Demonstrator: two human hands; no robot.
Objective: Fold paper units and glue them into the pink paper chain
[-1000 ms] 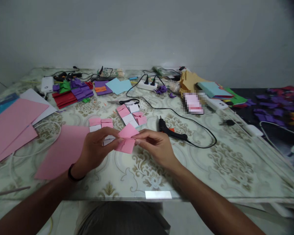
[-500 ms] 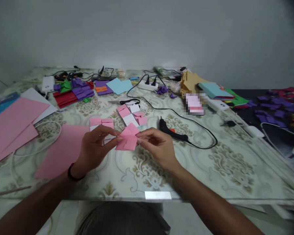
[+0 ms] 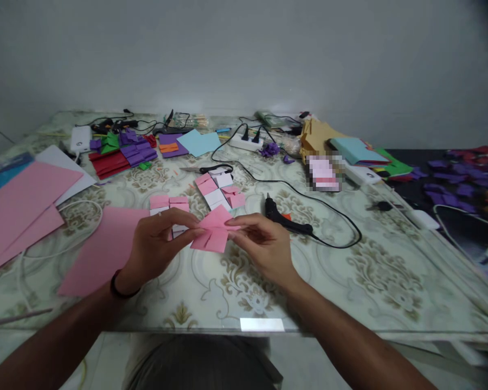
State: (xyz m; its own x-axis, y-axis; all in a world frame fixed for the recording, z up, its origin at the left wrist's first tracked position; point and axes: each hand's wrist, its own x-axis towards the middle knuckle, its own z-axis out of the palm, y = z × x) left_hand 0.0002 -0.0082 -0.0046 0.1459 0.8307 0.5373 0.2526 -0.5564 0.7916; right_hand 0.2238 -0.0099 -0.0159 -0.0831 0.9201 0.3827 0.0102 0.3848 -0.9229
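Note:
A small folded pink paper (image 3: 212, 238) is held up over the front middle of the table between both hands. My left hand (image 3: 156, 244) pinches its left side between thumb and fingers. On its right side, my right hand (image 3: 264, 244) has the same kind of pinch. Behind the folded paper lie pink and white paper pieces (image 3: 216, 198), and more of them (image 3: 160, 202) are partly hidden by my left hand. A large pink sheet (image 3: 101, 249) rests on the table left of my left hand. The black glue gun (image 3: 287, 218) lies beyond my right hand.
Pink sheets (image 3: 24, 200) lie at the left. Scissors (image 3: 207, 169), a power strip (image 3: 246, 142) and light blue paper (image 3: 199, 143) are farther back. Red folded strips (image 3: 108, 162) sit at back left. A cable (image 3: 329, 203) loops right of the middle. Blue paper (image 3: 355, 150) lies at back right.
The folded paper has tilted slightly between my fingers, and my right hand's fingers have shifted a little along its edge. Both hands still grip it.

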